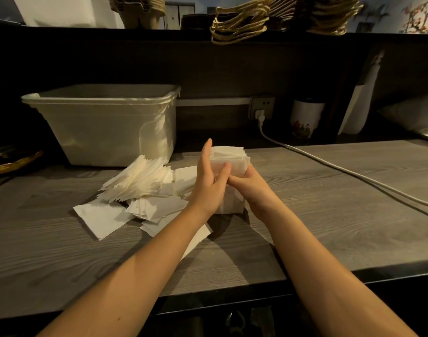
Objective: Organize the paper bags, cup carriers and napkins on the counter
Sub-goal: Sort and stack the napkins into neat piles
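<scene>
Holding a stack of napkins (228, 155) in the centre of the frame, the person has both hands on it. The left hand (209, 176) is flat, its straight fingers pressed against the left side of the stack. The right hand (247, 188) is curled around the lower right side and grips it. The stack appears to rest on the counter (329, 203), just right of the loose napkins (140, 183) that lie fanned and scattered left of centre.

I think the main risk is that the hold comes only from the sides: if the pressure gets weak, the thin sheets can slide and fan out. A wide move of the left forearm could also push the loose napkins towards the counter edge. The cable (354, 176) at the right lies well apart.
</scene>
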Action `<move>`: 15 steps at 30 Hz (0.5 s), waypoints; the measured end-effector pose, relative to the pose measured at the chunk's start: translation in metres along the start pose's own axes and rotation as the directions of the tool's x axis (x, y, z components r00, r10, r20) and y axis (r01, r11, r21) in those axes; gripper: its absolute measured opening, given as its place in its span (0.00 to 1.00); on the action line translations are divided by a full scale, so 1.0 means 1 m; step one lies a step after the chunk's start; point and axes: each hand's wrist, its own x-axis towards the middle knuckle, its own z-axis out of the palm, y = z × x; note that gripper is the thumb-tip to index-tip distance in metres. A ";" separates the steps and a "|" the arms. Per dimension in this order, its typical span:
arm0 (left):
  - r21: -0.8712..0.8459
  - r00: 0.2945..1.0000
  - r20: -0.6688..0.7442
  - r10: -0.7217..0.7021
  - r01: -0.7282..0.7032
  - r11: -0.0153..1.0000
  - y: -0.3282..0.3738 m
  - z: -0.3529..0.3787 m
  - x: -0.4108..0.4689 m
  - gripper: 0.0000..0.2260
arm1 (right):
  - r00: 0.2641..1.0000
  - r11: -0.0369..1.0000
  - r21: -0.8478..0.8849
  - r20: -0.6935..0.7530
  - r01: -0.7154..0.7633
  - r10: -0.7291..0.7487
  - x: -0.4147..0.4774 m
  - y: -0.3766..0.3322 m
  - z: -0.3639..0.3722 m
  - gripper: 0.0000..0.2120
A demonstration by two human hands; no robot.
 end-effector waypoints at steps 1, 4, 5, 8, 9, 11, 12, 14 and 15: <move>0.010 1.000 0.014 0.023 -0.023 1.000 0.000 0.000 0.000 0.25 | 1.000 1.000 -0.012 -0.008 0.003 -0.003 0.000 0.000 0.000 0.18; 0.050 0.998 0.022 0.067 -0.068 0.996 -0.001 -0.001 -0.002 0.17 | 0.999 0.999 -0.043 -0.033 -0.012 0.010 0.000 0.001 -0.001 0.14; 0.066 0.998 0.012 0.058 -0.058 0.996 -0.002 -0.001 -0.002 0.14 | 0.999 0.998 -0.054 -0.034 -0.024 0.022 -0.001 0.001 -0.001 0.12; 0.076 0.999 -0.035 0.030 -0.027 0.997 -0.003 -0.002 -0.001 0.09 | 0.999 0.995 -0.096 -0.030 -0.037 0.035 -0.002 0.001 0.001 0.12; 0.070 0.998 -0.053 0.034 -0.030 0.997 -0.002 -0.003 -0.001 0.08 | 0.999 0.994 -0.101 -0.027 -0.033 0.030 -0.002 0.000 0.001 0.13; 0.042 0.995 -0.092 0.032 -0.028 0.999 0.001 -0.005 0.000 0.06 | 0.999 0.994 -0.102 -0.028 -0.028 0.026 -0.002 0.000 0.001 0.15; 0.029 0.993 -0.115 0.020 -0.017 0.999 0.002 -0.006 0.000 0.05 | 0.999 0.995 -0.100 -0.030 -0.029 0.026 -0.002 -0.001 0.002 0.16; 0.005 0.987 -0.157 -0.027 0.028 1.000 0.003 -0.008 0.001 0.05 | 0.999 0.993 -0.109 -0.024 -0.037 0.034 -0.001 0.000 0.002 0.17; -0.016 0.983 -0.175 -0.060 0.058 0.998 0.002 -0.008 0.002 0.05 | 0.999 0.991 -0.127 -0.014 -0.043 0.042 0.000 0.002 0.003 0.18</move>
